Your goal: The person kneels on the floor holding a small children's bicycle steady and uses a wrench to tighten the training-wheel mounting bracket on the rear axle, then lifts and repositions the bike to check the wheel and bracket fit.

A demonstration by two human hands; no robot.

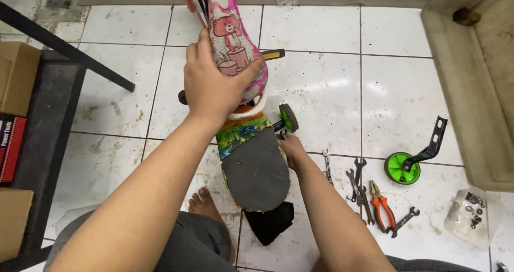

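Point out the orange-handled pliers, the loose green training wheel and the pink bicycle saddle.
Orange-handled pliers (pixel 381 203), head view, on a handle.
Loose green training wheel (pixel 399 169), head view, wheel face.
Pink bicycle saddle (pixel 229 28), head view, upper surface.

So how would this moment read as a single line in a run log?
left hand: on pink bike saddle | right hand: at rear by mounted training wheel | loose green wheel, wrenches, pliers: on tiled floor
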